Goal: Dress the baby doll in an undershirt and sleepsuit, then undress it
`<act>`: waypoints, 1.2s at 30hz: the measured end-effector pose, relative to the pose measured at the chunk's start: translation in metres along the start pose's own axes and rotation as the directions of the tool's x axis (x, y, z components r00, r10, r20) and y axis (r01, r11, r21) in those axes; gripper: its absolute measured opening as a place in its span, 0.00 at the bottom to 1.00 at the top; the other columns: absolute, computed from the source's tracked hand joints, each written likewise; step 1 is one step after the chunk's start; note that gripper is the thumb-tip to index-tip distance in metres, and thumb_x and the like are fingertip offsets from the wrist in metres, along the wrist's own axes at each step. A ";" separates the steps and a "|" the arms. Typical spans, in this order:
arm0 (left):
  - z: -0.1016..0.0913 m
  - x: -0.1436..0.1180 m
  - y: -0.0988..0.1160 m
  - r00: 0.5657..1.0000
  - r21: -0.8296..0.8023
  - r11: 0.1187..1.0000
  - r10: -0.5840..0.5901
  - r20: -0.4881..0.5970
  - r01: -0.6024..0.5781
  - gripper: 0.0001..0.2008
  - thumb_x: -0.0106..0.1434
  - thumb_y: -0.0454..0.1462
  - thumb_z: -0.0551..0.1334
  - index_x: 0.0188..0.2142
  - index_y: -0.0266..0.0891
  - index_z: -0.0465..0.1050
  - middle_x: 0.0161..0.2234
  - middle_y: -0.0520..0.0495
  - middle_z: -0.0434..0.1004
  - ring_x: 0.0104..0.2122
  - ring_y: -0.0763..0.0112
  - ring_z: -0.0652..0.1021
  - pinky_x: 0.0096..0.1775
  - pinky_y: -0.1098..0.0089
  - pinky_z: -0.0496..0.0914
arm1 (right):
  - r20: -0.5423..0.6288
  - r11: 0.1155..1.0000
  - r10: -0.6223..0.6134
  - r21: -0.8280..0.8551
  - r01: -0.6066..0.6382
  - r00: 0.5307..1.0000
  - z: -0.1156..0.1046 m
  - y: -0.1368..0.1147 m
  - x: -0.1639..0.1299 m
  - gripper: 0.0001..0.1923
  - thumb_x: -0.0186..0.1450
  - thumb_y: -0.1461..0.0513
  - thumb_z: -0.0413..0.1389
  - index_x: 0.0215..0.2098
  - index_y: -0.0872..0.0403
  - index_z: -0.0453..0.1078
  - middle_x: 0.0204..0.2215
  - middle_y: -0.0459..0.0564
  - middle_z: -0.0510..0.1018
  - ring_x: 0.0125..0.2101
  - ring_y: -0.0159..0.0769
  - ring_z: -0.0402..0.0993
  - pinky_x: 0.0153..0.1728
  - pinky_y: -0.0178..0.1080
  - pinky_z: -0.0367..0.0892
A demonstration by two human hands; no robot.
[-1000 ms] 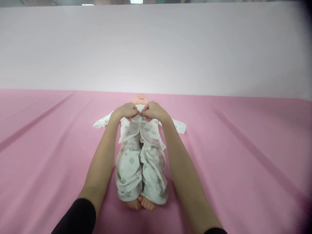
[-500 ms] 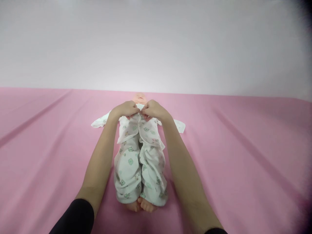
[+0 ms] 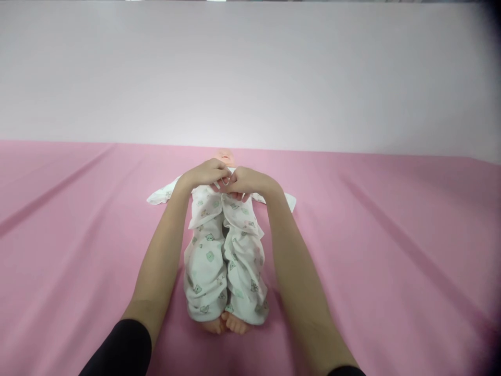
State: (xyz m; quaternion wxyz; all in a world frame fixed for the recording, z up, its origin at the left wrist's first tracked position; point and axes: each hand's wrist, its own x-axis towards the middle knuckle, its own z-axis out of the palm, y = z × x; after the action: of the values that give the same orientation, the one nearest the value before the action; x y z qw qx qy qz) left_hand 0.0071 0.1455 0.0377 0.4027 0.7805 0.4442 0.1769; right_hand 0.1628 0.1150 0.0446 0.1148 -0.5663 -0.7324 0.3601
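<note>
A baby doll (image 3: 226, 156) lies on its back, feet (image 3: 230, 324) toward me. It has on a white top (image 3: 206, 205) and white pants (image 3: 205, 271), both with small green prints. At the chest, my left hand (image 3: 207, 175) is closed on the top's front edge, the fabric pinched between its fingertips. My right hand (image 3: 250, 181) meets it there, fingers curled on the other front edge of the top. White fabric shows between the two sets of fingertips. Whatever fastener lies under the fingers is hidden.
Pink sheeting (image 3: 371, 271) with long creases covers the surface under the doll. A pale wall (image 3: 250, 73) rises behind its far edge. The top's sleeves (image 3: 162, 194) stretch out to both sides of the doll.
My right hand has shifted slightly down and toward the left hand, its fingers now lower on the chest. My left hand has moved a little right. The button seen below the hands is now covered.
</note>
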 end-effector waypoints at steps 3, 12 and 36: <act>-0.002 -0.004 0.000 0.996 0.044 0.996 -0.082 -0.021 0.083 0.08 0.53 0.38 0.58 0.27 0.34 0.72 0.34 0.42 0.77 0.31 0.67 0.78 0.31 0.71 0.74 | -0.004 1.000 0.003 -0.004 -0.003 1.000 0.003 -0.003 -0.001 0.09 0.57 0.66 0.58 0.20 0.58 0.67 0.23 0.52 0.76 0.24 0.33 0.73 0.25 0.34 0.72; -0.004 -0.019 0.005 0.951 0.170 0.962 -0.245 0.187 0.214 0.09 0.44 0.37 0.67 0.27 0.35 0.76 0.33 0.43 0.80 0.33 0.67 0.79 0.34 0.71 0.74 | 0.134 0.999 -0.030 -0.034 0.035 0.990 0.002 0.000 -0.003 0.04 0.53 0.68 0.60 0.21 0.58 0.71 0.20 0.49 0.75 0.23 0.32 0.72 0.24 0.32 0.71; -0.010 -0.015 -0.018 0.953 -0.011 0.992 -0.115 0.279 0.123 0.10 0.49 0.41 0.67 0.27 0.36 0.76 0.21 0.50 0.72 0.25 0.74 0.75 0.31 0.73 0.73 | 0.134 0.988 -0.154 0.054 0.148 0.979 0.003 0.019 0.014 0.05 0.49 0.63 0.61 0.19 0.57 0.70 0.14 0.41 0.62 0.17 0.23 0.55 0.18 0.30 0.51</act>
State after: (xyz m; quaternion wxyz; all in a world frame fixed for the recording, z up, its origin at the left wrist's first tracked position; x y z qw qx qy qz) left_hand -0.0167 0.1430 0.0311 0.4819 0.7638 0.4269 0.0472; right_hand 0.1709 0.1287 0.0266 0.1033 -0.4804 -0.7714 0.4044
